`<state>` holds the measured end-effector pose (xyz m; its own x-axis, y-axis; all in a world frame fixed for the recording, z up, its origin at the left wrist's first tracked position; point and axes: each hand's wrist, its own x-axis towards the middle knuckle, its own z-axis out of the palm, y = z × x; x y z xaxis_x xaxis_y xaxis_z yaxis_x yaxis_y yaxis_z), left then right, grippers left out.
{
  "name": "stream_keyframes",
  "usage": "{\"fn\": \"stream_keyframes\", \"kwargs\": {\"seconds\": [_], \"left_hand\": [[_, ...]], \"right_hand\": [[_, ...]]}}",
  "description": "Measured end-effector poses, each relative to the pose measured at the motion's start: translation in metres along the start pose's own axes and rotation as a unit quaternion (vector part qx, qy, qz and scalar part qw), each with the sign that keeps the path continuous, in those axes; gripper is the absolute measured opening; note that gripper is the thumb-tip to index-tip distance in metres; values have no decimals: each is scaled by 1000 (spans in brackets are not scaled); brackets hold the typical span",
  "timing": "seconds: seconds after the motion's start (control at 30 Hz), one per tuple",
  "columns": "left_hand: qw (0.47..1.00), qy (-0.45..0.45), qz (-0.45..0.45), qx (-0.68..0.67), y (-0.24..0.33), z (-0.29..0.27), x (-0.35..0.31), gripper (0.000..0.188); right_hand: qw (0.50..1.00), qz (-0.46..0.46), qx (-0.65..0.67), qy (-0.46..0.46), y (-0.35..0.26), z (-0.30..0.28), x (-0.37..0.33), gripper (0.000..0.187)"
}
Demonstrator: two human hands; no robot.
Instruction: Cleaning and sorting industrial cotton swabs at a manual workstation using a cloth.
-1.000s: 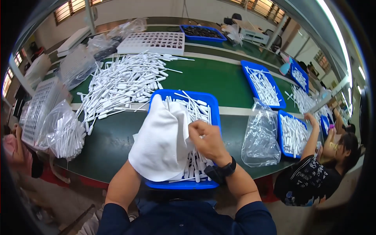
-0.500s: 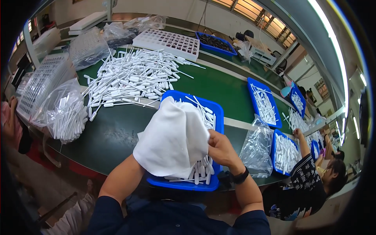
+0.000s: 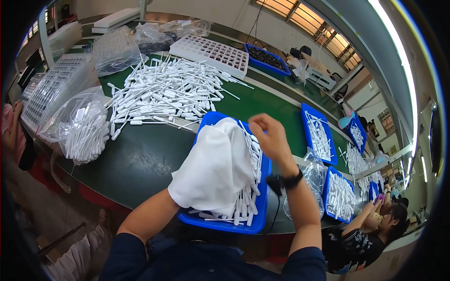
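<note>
A white cloth (image 3: 211,164) drapes over my left hand, which it hides completely; only the left forearm shows, entering under the cloth's lower edge. Beneath the cloth stands a blue tray (image 3: 265,196) of white plastic droppers (image 3: 244,206), small bulbs with thin stems. My right hand (image 3: 273,140) is raised over the tray's far right side, apart from the cloth. Its fingers are curled in, slightly blurred, and nothing shows in them. A dark band (image 3: 293,179) circles the right wrist, beside a small black piece with a cord.
A large pile of droppers (image 3: 164,91) lies on the green work surface beyond. Left are a clear bag of droppers (image 3: 86,136) and clear plastic trays (image 3: 58,89). A white foam rack (image 3: 211,54) stands behind. At right are more blue trays (image 3: 328,157) and a co-worker (image 3: 365,239).
My right hand has left the cloth's right edge and risen upward. The cloth still covers my left hand. The co-worker's arm at right has pulled back, and the view has shifted slightly.
</note>
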<state>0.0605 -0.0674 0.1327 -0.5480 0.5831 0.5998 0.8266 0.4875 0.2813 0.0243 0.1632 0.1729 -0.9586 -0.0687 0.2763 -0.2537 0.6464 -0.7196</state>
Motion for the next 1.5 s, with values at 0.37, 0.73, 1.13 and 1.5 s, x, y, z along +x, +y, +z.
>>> {"fn": "stream_keyframes", "kwargs": {"seconds": [0.37,0.73,1.13,1.5], "left_hand": [[981,163,-33,-98,-12,-52,2,29],[946,237,-211,70,-25,-34,-26,28],[968,199,-123,90,-19,3,-11,26],[976,105,-18,-189,3,-42,6,31]], "right_hand": [[886,-184,-392,-165,156,112,227,28],[938,-160,-306,-29,129,94,214,24],[971,0,237,-21,-26,87,-51,16],[950,146,235,-146,-8,74,-84,16]]}}
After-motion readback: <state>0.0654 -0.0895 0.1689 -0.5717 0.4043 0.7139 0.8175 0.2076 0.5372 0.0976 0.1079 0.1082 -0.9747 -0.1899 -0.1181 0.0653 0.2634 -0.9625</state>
